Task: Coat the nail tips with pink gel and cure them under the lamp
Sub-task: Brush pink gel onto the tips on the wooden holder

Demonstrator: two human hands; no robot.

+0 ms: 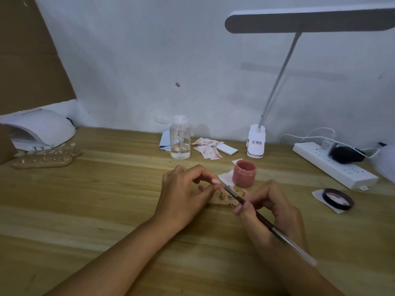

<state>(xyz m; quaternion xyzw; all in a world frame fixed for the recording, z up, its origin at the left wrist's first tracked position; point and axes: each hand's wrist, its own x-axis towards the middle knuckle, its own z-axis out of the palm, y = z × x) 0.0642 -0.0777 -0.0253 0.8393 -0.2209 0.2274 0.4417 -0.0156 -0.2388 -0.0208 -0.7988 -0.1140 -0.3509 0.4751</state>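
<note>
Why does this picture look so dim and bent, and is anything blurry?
Head view: light is dim and bluish, the desk lamp seems off; the wide lens bows the back edge of the table; the rear end of the brush in the right hand is smeared.

Wide passage over tabletop (96, 199) at left; gel jar (244, 173), lid (338, 199), power strip (333, 165) crowd right; bottle (180, 138) behind.

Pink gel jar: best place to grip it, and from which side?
Probably round the side wall of the pink gel jar, below the rim, coming in from its right. It stands upright with the lid off and the mouth open, so a grip from above would dip into gel; the right hand and brush crowd its near side.
</note>
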